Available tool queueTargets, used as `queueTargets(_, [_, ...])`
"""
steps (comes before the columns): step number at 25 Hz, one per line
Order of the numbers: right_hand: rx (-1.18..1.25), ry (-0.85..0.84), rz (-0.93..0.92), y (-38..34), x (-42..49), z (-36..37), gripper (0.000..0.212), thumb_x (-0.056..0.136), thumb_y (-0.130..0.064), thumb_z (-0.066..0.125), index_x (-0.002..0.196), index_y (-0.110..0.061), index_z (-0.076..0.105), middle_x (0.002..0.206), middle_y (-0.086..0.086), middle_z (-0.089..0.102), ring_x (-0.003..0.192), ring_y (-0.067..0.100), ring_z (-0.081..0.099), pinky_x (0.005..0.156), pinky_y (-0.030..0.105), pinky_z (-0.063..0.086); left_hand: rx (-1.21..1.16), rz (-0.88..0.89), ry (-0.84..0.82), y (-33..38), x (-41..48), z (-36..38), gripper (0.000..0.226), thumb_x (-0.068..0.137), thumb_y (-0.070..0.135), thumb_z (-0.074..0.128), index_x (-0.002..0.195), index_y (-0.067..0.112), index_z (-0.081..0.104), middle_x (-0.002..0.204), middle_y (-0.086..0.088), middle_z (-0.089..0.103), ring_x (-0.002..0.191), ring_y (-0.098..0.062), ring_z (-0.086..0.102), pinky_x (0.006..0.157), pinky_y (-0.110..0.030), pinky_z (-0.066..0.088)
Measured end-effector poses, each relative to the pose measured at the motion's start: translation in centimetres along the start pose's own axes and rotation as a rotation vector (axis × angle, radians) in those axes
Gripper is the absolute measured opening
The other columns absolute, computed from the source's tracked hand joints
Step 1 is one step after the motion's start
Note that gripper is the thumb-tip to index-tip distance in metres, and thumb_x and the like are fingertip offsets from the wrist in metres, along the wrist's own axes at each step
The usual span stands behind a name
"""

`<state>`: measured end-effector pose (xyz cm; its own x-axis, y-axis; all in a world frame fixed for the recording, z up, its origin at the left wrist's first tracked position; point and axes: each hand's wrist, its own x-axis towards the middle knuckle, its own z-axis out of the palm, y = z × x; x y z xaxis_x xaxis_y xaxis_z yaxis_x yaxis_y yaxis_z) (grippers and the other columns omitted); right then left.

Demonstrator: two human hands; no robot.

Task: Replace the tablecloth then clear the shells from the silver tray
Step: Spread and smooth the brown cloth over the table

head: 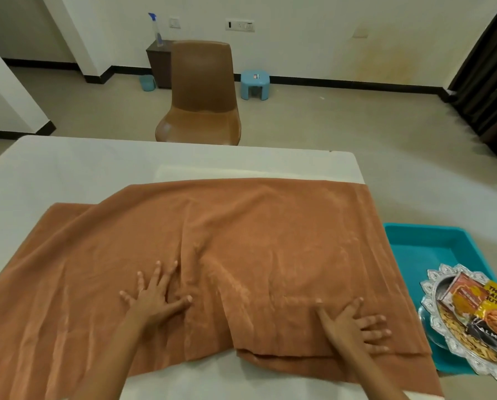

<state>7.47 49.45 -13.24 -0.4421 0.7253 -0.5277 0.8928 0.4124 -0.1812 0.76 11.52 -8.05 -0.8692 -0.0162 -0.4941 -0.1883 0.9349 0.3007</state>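
Note:
An orange-brown tablecloth [241,241] lies spread and wrinkled over the white table [68,168]. A folded white cloth [212,172] peeks out behind its far edge. My left hand [155,293] presses flat on the cloth near the middle, fingers spread. My right hand [354,321] lies flat near the cloth's front right fold, fingers spread. At the right, off the table, a silver tray [432,287] with a scalloped rim holds shells [461,339] and snack packets [490,307].
The silver tray rests on a teal plastic tray [423,243] to the right of the table. A brown chair [201,93] stands behind the table's far edge. Farther back are a blue stool [254,83], a small cabinet with a spray bottle [156,30], and dark curtains [490,67].

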Motion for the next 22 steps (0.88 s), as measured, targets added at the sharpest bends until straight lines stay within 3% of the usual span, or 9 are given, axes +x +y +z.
queueTargets(2, [-0.023, 0.012, -0.012, -1.5, -0.2, 0.3, 0.120, 0.061, -0.091, 0.041, 0.150, -0.028, -0.009, 0.151, 0.031, -0.021, 0.136, 0.052, -0.021, 0.105, 0.068, -0.010, 0.099, -0.038, -0.071, -0.5, 0.1, 1.1, 0.107, 0.053, 0.096, 0.032, 0.134, 0.058, -0.026, 0.147, 0.019, -0.036, 0.141, -0.033, -0.025, 0.102, -0.073, -0.007])
queueTargets(5, [-0.062, 0.082, -0.141, -3.1, 3.2, -1.6, 0.119, 0.060, -0.091, 0.041, 0.151, -0.028, 0.000, 0.153, 0.031, -0.012, 0.138, 0.052, -0.014, 0.106, 0.067, -0.008, 0.098, -0.133, -0.068, -1.8, 0.0, 2.0, 0.111, 0.044, 0.100, 0.023, 0.130, 0.058, -0.031, 0.143, 0.017, -0.042, 0.141, -0.036, -0.026, 0.101, -0.074, -0.003])
queueTargets(9, [-0.173, 0.074, -0.368, -7.7, 9.7, -4.9, 0.114, 0.060, -0.092, 0.039, 0.151, -0.033, 0.004, 0.155, 0.024, -0.013, 0.141, 0.045, -0.015, 0.110, 0.062, -0.009, 0.043, -0.233, -0.021, 0.0, -1.8, 4.3, 0.120, 0.040, 0.102, 0.025, 0.131, 0.053, -0.035, 0.147, 0.008, -0.042, 0.140, -0.041, -0.023, 0.104, -0.073, 0.005])
queueTargets(12, [-0.223, 0.036, -0.451, -12.2, 13.2, -6.6, 0.105, 0.070, -0.086, 0.039, 0.151, -0.033, 0.001, 0.157, 0.016, -0.016, 0.143, 0.037, -0.018, 0.110, 0.061, -0.010, 0.064, -0.353, -0.107, 3.4, -2.4, 6.1, 0.130, 0.042, 0.101, 0.031, 0.132, 0.041, -0.041, 0.148, -0.005, -0.042, 0.138, -0.051, -0.014, 0.103, -0.071, 0.017])
queueTargets(14, [-0.169, 0.123, -0.486, -14.2, 12.4, -6.5, 0.092, 0.082, -0.071, 0.046, 0.152, -0.029, 0.004, 0.158, 0.016, -0.013, 0.143, 0.040, -0.015, 0.111, 0.059, -0.008, 0.087, -0.397, -0.086, 6.5, -2.9, 7.2, 0.140, 0.037, 0.103, 0.024, 0.143, 0.029, -0.030, 0.154, -0.014, -0.025, 0.138, -0.052, 0.004, 0.104, -0.069, 0.019])
queueTargets(16, [-0.033, 0.201, -0.456, -14.1, 9.7, -4.8, 0.088, 0.085, -0.056, 0.053, 0.153, -0.021, 0.007, 0.157, 0.023, -0.007, 0.142, 0.047, -0.008, 0.113, 0.056, -0.006, 0.108, -0.235, -0.005, 9.3, -3.2, 8.1, 0.149, 0.030, 0.103, 0.016, 0.153, 0.018, 0.005, 0.156, -0.017, 0.012, 0.139, -0.044, 0.017, 0.104, -0.070, 0.014])
queueTargets(18, [0.035, 0.203, -0.387, -11.2, 5.7, -1.8, 0.096, 0.083, -0.061, 0.051, 0.152, -0.015, 0.004, 0.155, 0.029, -0.004, 0.141, 0.048, -0.007, 0.113, 0.055, -0.007, 0.172, 0.132, 0.015, 11.3, -2.6, 10.0, 0.138, 0.033, 0.101, 0.030, 0.146, 0.022, 0.034, 0.151, -0.012, 0.033, 0.142, -0.037, 0.014, 0.103, -0.068, 0.010])
queueTargets(20, [0.014, 0.155, -0.393, -7.4, 2.8, 0.7, 0.104, 0.079, -0.076, 0.039, 0.152, -0.013, 0.000, 0.154, 0.030, -0.006, 0.143, 0.043, -0.010, 0.113, 0.053, -0.009, 0.218, 0.364, -0.019, 13.2, -2.2, 12.5, 0.131, 0.032, 0.098, 0.039, 0.146, 0.033, 0.033, 0.158, -0.003, 0.018, 0.143, -0.035, 0.007, 0.102, -0.067, 0.009])
queueTargets(22, [0.002, 0.130, -0.472, -5.4, 2.9, 1.1, 0.115, 0.068, -0.090, 0.020, 0.152, -0.014, -0.003, 0.155, 0.027, -0.009, 0.144, 0.037, -0.012, 0.113, 0.046, -0.013, 0.187, 0.421, -0.043, 14.8, -2.0, 14.1, 0.133, 0.028, 0.096, 0.042, 0.147, 0.037, 0.026, 0.160, -0.001, 0.006, 0.144, -0.039, 0.003, 0.101, -0.071, 0.010])
